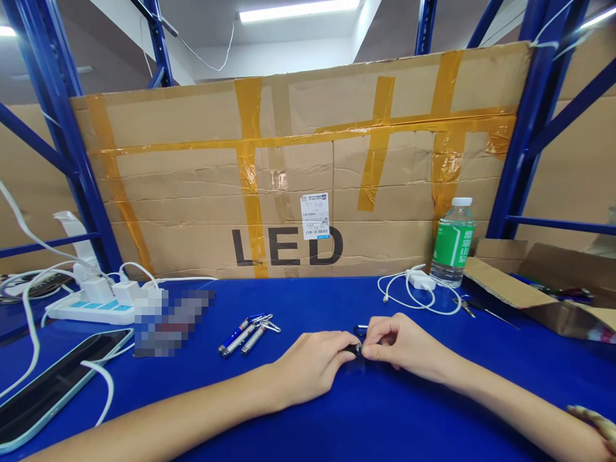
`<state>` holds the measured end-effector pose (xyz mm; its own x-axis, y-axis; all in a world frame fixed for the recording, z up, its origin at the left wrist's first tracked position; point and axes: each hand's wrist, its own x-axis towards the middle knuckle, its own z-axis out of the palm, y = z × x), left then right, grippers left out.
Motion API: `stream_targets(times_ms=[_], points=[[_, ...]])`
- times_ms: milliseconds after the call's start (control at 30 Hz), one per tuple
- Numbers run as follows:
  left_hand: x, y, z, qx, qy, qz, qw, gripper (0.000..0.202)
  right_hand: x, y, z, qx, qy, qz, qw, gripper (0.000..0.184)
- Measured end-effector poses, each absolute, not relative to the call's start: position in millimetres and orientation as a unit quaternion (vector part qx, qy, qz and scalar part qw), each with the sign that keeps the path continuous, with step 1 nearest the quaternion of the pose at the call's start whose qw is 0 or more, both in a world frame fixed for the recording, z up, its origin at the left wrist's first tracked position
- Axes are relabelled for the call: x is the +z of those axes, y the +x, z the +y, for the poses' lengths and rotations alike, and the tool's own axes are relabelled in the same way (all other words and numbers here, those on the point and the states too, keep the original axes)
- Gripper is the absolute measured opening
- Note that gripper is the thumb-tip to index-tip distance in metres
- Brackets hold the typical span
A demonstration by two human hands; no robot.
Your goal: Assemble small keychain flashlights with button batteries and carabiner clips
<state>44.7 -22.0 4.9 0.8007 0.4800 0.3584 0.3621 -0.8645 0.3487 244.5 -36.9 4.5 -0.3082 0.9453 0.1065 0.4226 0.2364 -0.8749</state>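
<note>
Both of my hands rest on the blue table (337,423) and meet at its middle. My left hand (312,362) and my right hand (402,343) each pinch a small dark object (357,350) between their fingertips. A bit of blue metal, perhaps a clip (360,330), pokes out just behind it. The object is mostly hidden by my fingers. To the left of my hands lie three small pen-shaped keychain lights (245,333), blue and silver, side by side.
A power strip (91,309) with white chargers and cables sits at the left, a dark tablet (52,385) in front of it. A taped cardboard sheet marked LED (298,179) stands behind. At the right are a white cable (414,292), a water bottle (452,242), scissors (469,308) and an open cardboard box (539,289).
</note>
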Motion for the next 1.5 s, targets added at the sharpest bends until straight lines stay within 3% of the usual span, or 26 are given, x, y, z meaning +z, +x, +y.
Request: stream_targets(times_ms=[467, 800, 1000, 1500], points=[[4.7, 45.9, -23.3, 0.272, 0.92, 0.227, 0.167, 0.025, 7.9, 237.7, -38.0, 0.414, -0.49, -0.676, 0.363, 0.04], [7.7, 46.2, -25.8, 0.257, 0.911, 0.285, 0.149, 0.02, 11.9, 239.2, -40.4, 0.231, -0.474, -0.72, 0.451, 0.031], [7.5, 46.1, -26.1, 0.242, 0.916, 0.288, 0.141, 0.02, 10.9, 242.5, -40.5, 0.169, -0.449, -0.764, 0.431, 0.024], [7.2, 45.0, -24.9, 0.24, 0.92, 0.278, 0.135, 0.021, 11.5, 240.9, -41.3, 0.22, -0.432, -0.763, 0.428, 0.033]])
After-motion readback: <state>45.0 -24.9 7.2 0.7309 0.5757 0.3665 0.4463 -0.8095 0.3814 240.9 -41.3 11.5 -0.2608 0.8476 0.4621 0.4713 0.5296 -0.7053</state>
